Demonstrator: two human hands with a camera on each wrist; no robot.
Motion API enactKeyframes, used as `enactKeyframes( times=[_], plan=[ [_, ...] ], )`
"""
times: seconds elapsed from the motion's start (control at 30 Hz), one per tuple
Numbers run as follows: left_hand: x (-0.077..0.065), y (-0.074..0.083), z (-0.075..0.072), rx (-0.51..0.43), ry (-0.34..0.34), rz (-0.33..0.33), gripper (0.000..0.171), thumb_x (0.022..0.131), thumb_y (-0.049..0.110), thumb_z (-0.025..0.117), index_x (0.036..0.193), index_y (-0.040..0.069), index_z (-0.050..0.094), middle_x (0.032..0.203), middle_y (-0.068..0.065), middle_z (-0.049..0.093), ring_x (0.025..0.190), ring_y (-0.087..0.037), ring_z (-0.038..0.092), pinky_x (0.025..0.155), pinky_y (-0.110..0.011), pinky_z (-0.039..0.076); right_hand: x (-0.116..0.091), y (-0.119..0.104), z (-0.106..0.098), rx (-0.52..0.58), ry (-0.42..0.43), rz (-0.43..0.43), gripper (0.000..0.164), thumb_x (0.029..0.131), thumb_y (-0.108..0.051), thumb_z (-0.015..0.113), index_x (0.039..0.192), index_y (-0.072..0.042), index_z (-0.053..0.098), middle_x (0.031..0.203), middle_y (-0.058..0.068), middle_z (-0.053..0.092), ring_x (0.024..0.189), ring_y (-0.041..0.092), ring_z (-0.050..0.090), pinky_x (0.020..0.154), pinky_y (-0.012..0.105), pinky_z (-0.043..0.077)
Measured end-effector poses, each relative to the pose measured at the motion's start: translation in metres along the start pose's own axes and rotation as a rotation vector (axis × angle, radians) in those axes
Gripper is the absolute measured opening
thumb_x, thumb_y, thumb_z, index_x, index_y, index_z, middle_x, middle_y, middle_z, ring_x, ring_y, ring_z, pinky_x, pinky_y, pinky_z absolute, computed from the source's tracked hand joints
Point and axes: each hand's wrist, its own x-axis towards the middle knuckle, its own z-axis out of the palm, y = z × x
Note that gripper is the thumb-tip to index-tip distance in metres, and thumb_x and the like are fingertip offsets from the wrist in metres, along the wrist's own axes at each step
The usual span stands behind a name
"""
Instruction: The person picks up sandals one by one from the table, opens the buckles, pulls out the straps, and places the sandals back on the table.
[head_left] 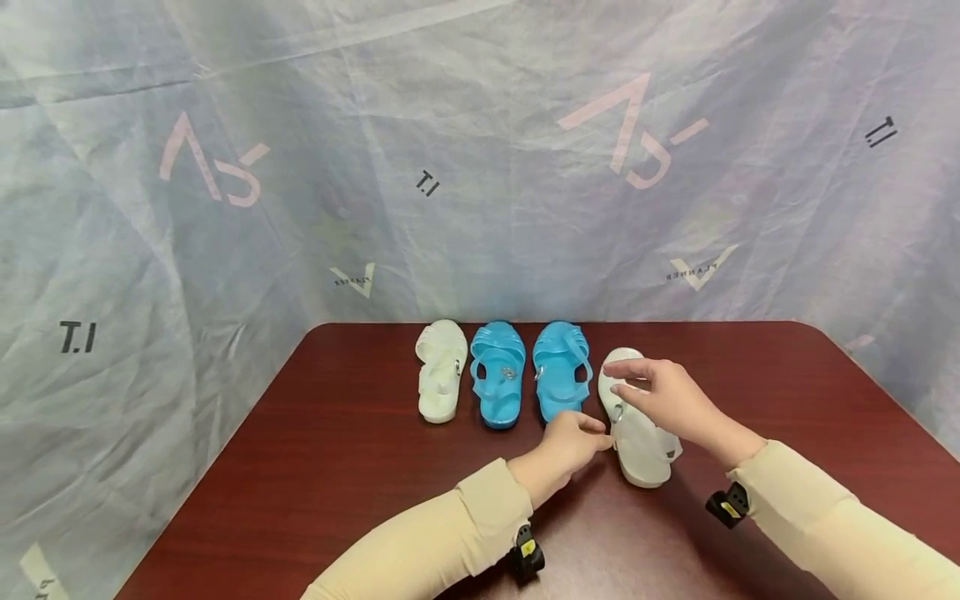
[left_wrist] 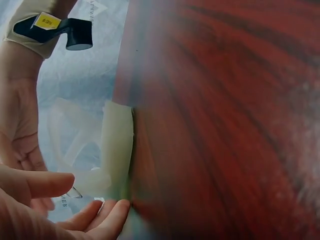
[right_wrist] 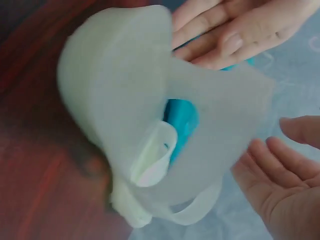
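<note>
A white sandal [head_left: 639, 454] lies slightly askew on the table, at the right end of a row, its heel nearer to me. At its left side is my left hand [head_left: 567, 447], fingertips right at the sole's edge in the left wrist view, thumb [left_wrist: 47, 184] apart from them near the metal buckle. Over the sandal's front part hovers my right hand [head_left: 666, 400], thumb and fingers parted with nothing between them. In the right wrist view the sandal's heel [right_wrist: 120, 70] and loose straps fill the middle, and the right hand's fingers lie beyond them.
Left of the white sandal stand two blue sandals [head_left: 498, 379] [head_left: 558, 362] side by side, then another white sandal [head_left: 439, 375]. They rest on a dark red wooden table [head_left: 330, 492]. A printed grey cloth [head_left: 480, 167] hangs behind the table's far edge.
</note>
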Motion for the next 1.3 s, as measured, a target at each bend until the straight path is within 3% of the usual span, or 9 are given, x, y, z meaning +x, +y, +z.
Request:
enactKeyframes(
  times=[0.33, 0.53, 0.77, 1.03, 1.3],
  plan=[
    [0.0, 0.005, 0.007, -0.011, -0.007, 0.031, 0.007, 0.081, 0.006, 0.076, 0.087, 0.005, 0.073, 0.075, -0.001, 0.065, 0.066, -0.013, 0.059, 0.056, -0.022, 0.047, -0.013, 0.027, -0.001, -0.085, -0.001, 0.031, 0.028, 0.09, -0.011, 0.068, 0.114, 0.002, 0.069, 0.109, 0.016, 0.071, 0.099, 0.031, 0.069, 0.076, 0.034, 0.058],
    [0.002, 0.003, 0.008, 0.044, 0.037, 0.057, 0.007, 0.079, 0.004, 0.077, 0.083, 0.007, 0.072, 0.067, 0.0, 0.062, 0.058, -0.011, 0.057, 0.052, -0.021, 0.046, -0.023, 0.045, 0.005, -0.005, -0.056, 0.141, 0.026, 0.088, -0.022, 0.072, 0.108, -0.006, 0.075, 0.107, 0.009, 0.073, 0.103, 0.026, 0.065, 0.071, 0.02, 0.053],
    [0.006, 0.003, 0.003, 0.057, 0.034, 0.101, 0.005, 0.08, 0.001, 0.076, 0.082, 0.005, 0.073, 0.064, -0.001, 0.064, 0.054, -0.01, 0.057, 0.05, -0.021, 0.048, -0.025, 0.05, 0.008, 0.092, -0.077, 0.201, 0.03, 0.087, -0.027, 0.072, 0.11, -0.007, 0.074, 0.112, 0.011, 0.072, 0.106, 0.026, 0.062, 0.073, 0.022, 0.053],
    [0.014, -0.001, 0.001, -0.011, 0.023, 0.161, 0.004, 0.083, -0.001, 0.072, 0.083, 0.001, 0.076, 0.068, -0.009, 0.07, 0.057, -0.011, 0.064, 0.057, -0.02, 0.055, -0.019, 0.05, 0.005, 0.175, -0.177, 0.209, 0.033, 0.088, -0.025, 0.071, 0.113, -0.002, 0.072, 0.112, 0.015, 0.071, 0.102, 0.022, 0.063, 0.076, 0.025, 0.053],
    [0.02, -0.001, -0.004, 0.119, 0.045, 0.244, 0.006, 0.082, 0.004, 0.075, 0.08, 0.009, 0.078, 0.063, 0.0, 0.068, 0.055, -0.002, 0.057, 0.053, -0.014, 0.045, -0.016, 0.05, 0.008, 0.235, -0.191, 0.219, 0.035, 0.088, -0.023, 0.072, 0.113, 0.002, 0.07, 0.109, 0.014, 0.071, 0.091, 0.01, 0.061, 0.074, 0.024, 0.052]
  ],
)
